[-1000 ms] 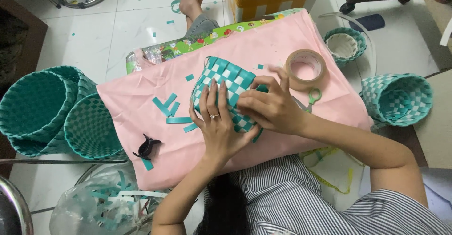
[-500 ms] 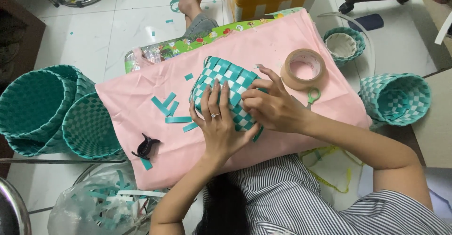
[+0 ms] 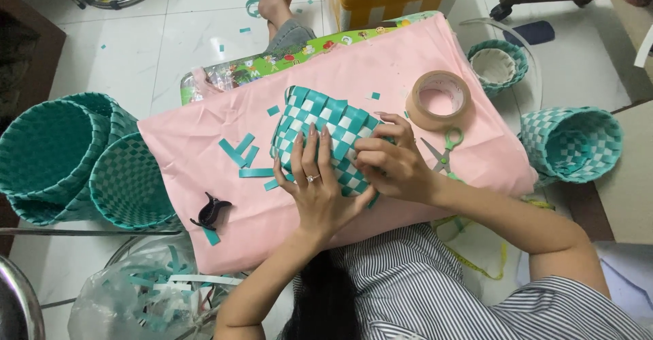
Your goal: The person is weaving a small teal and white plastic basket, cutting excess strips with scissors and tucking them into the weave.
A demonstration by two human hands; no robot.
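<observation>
A teal and white woven basket (image 3: 325, 119) lies on its side on a pink cloth (image 3: 381, 61) spread over a low table. My left hand (image 3: 316, 190), with a ring on one finger, presses flat on the basket's near side, fingers spread. My right hand (image 3: 391, 163) grips the basket's right edge, fingers curled over the weave. Loose teal strips (image 3: 241, 153) lie on the cloth just left of the basket.
A roll of brown tape (image 3: 439, 100) and green-handled scissors (image 3: 442, 151) lie right of my hands. A black clip (image 3: 209, 212) sits at front left. Finished woven baskets stand on the floor at left (image 3: 75, 159) and right (image 3: 571, 142). A bag of scraps (image 3: 143, 292) is below.
Both hands have stayed on the basket; my right hand's fingers have shifted slightly along its right edge. The basket has barely moved.
</observation>
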